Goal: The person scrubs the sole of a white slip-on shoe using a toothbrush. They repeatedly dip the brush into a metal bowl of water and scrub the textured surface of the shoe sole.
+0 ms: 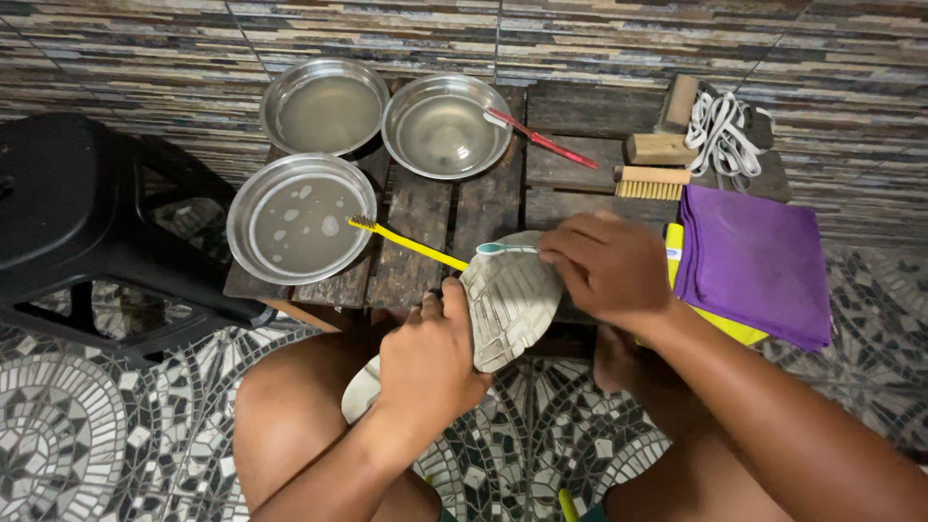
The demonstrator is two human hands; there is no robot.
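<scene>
Shoe: a pale grey-white sneaker with a ridged rubber sole [507,300] is turned sole-up over the person's lap, at the near edge of the dark slatted wooden table [570,130]; tilted this way, the tread faces the person, which looks like the reason for the hold.
Left hand: the left hand [430,362] is wrapped round the shoe's middle, fingers curled shut on it, thumb on the sole's edge, bracing it.
Right hand: the right hand [609,266] lies over the toe end, fingers pressed together on a teal-handled toothbrush [505,248] laid across the sole tip; its bristles are hidden.
Bowls: three round steel bowls of water stand at the far left of the table, within arm's reach; the nearest one [300,217] has suds floating in it.
Yellow brush: a yellow-handled toothbrush [406,242] rests with its head on that bowl's rim.
Red brush: a red-handled toothbrush [541,140] leans in the bowl at the back right [445,126].
Far right: a wooden scrub brush with pale bristles [652,181], a bundle of white laces [725,135], and a folded purple cloth [754,261] lying on a yellow one.
Beside: a black plastic stool [87,222] stands to the left on the mosaic floor.
</scene>
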